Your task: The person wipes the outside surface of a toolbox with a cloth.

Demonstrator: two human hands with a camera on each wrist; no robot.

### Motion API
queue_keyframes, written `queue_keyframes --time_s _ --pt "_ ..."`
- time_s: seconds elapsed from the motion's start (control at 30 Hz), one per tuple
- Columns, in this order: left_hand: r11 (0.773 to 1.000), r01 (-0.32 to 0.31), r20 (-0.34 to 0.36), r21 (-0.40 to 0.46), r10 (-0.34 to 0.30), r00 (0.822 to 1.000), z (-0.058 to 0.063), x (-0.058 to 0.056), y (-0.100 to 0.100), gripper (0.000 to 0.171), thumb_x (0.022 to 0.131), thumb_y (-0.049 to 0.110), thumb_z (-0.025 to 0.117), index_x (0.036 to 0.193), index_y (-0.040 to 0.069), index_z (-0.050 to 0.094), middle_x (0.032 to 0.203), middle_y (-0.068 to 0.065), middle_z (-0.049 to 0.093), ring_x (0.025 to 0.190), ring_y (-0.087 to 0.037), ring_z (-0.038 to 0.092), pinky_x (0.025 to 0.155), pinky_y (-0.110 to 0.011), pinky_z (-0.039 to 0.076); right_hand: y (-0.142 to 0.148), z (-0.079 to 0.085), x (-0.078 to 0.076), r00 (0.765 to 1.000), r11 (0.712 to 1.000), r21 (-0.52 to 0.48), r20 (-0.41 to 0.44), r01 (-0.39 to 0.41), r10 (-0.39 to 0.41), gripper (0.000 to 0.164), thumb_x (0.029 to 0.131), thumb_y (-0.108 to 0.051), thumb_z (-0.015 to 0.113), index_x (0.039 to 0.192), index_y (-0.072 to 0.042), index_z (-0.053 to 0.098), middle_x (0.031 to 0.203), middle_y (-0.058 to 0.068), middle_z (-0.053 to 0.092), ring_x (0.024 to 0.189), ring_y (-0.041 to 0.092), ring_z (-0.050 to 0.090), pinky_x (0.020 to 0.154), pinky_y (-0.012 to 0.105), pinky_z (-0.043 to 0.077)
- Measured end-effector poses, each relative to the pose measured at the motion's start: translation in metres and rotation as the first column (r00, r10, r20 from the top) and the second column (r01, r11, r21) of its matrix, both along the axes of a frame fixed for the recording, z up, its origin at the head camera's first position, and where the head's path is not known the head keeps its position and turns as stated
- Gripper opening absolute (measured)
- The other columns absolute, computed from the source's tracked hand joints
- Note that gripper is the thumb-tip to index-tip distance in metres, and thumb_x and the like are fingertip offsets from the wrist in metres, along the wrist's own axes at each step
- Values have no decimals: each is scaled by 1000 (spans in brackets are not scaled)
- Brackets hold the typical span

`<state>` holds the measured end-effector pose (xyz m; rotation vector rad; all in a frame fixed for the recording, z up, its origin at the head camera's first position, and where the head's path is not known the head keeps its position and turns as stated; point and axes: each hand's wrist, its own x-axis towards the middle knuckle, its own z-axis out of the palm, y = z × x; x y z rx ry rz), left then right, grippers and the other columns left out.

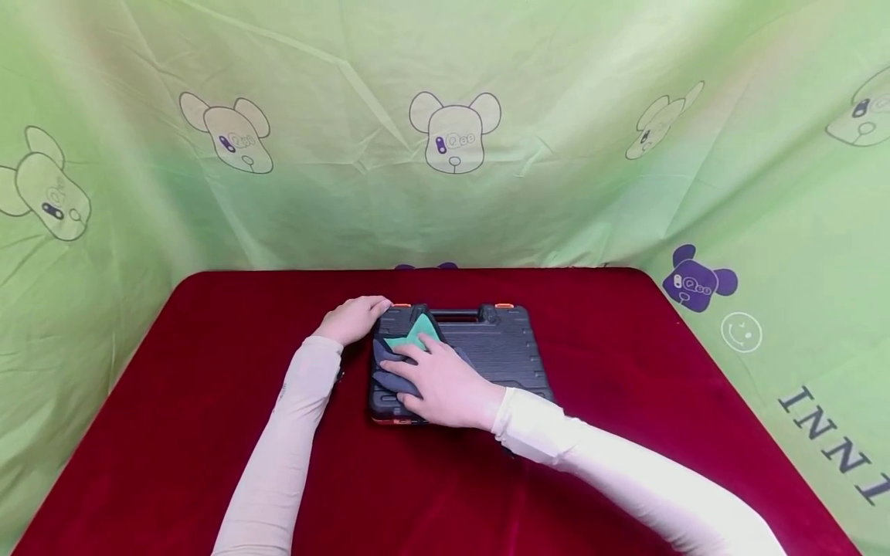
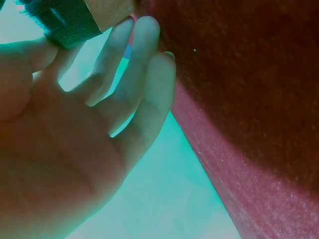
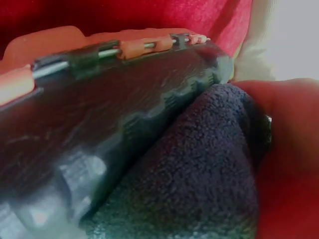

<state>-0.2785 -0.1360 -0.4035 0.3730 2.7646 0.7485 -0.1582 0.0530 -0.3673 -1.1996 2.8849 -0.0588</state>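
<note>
On the table lies a black plastic carrying case [image 1: 487, 347] with a ribbed lid, a handle along its far edge and orange latches beside it. My left hand [image 1: 356, 320] holds its far left corner; in the left wrist view the thumb and fingers [image 2: 147, 35] reach up to that corner. A cloth [image 1: 422, 328], green on one face and dark grey on the other, is bunched over the lid's left part. My right hand [image 1: 445, 384] grips it from above, fingers spread over its folds. Close up, the fuzzy grey cloth [image 3: 199, 164] lies along the case's side.
A dark red cloth covers the table [image 1: 208, 432]. Green printed curtains [image 1: 334, 208] hang behind it and at both sides. Orange hinge parts [image 3: 144, 47] with a metal pin run along one edge of the case.
</note>
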Motion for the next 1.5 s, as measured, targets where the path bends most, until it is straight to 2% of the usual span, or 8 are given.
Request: queue_keyframes --time_s 0.33,0.47,0.7,0.97,1.23,1.5 --pt "1000 2 5 5 -2 1000 9 3 7 44 104 36 37 141 18 52 147 -12 52 134 -32 45 106 -60 41 7 -2 0 996 996 -20 -7 87 -87 48 90 -34 58 138 -29 55 146 4 51 132 35 42 111 50 42" --pt "1000 2 8 13 -2 1000 9 3 7 43 104 36 38 141 18 52 146 -11 53 133 -32 46 107 -59 42 14 -3 0 994 993 -29 -2 112 -112 49 91 -34 58 139 -28 54 147 5 50 134 37 41 111 52 41" --pt "1000 4 -10 3 -4 1000 7 2 4 43 104 35 37 140 18 53 146 -11 53 134 -31 45 107 -58 41 32 -4 0 990 988 -66 -7 137 -138 49 89 -31 59 138 -27 56 146 6 51 128 32 45 104 50 46" --pt "1000 7 -31 -2 -7 999 4 3 2 42 103 34 39 138 18 55 144 -10 56 133 -30 46 106 -58 42 56 -5 7 978 974 -82 29 209 -207 49 90 -30 57 139 -26 55 144 7 52 134 42 40 111 56 39" --pt "1000 8 -34 0 -8 999 6 4 0 42 103 34 39 138 18 55 144 -10 56 134 -30 46 107 -57 42 85 -4 17 972 965 -122 -1 232 -234 48 89 -26 60 137 -21 58 142 11 55 132 40 43 111 58 38" --pt "1000 2 -22 0 -2 1000 5 4 -1 42 103 35 39 139 19 55 144 -10 55 134 -30 46 107 -58 41 109 -6 26 958 951 -118 -9 284 -287 49 87 -26 60 136 -21 59 141 10 56 131 35 45 112 55 38"
